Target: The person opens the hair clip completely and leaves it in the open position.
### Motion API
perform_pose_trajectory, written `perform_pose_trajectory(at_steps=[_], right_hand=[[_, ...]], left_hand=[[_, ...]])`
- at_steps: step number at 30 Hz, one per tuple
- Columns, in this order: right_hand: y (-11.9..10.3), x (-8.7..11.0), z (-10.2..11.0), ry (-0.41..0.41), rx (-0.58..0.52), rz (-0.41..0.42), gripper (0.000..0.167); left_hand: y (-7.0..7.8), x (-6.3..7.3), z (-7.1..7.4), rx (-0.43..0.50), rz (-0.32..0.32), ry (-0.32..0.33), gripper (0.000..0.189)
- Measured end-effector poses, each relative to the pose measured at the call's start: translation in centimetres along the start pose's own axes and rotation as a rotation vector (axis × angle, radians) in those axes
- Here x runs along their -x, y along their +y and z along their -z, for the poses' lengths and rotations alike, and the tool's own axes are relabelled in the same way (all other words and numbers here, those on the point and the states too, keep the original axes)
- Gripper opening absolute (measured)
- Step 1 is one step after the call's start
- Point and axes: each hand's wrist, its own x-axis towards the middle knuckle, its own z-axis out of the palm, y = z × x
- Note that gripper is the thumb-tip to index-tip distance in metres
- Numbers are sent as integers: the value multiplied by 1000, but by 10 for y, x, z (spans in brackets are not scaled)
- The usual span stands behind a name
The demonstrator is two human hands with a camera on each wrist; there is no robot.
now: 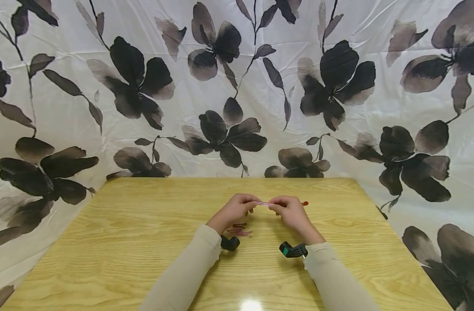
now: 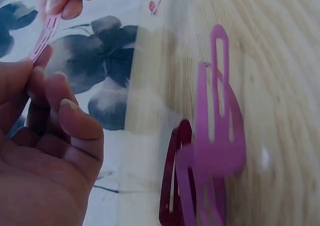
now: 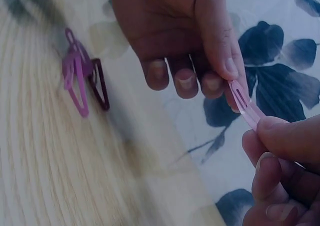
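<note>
A light pink snap hair clip is stretched between my two hands above the table. My left hand pinches one end between thumb and forefinger, its other fingers loosely bent. At the opposite end, my right hand pinches the clip the same way. In the right wrist view the clip looks narrow and slotted, its ends covered by fingertips. Below the left hand lie several snap clips in a small pile: pink ones overlapping each other and a dark red one beside them.
A red object, mostly hidden, lies on the table just past the right hand. The light wooden table runs back to a white cloth with dark flowers. Black wrist devices sit below both hands.
</note>
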Motion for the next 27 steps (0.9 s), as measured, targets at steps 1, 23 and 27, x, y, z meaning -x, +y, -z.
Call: perform_pose_trajectory(at_steps=[1,23,27], right_hand=[[-1,0,-1,-5,3,2,13],[-12,2,-29,-104,-60,62,13],[-14,4,-33,-114,-66,72,14]], left_hand=[[-1,1,1,9,5,3,25],[-21,34,20,157,-31,-6,29],[-22,38,23,157,-28,-5,30]])
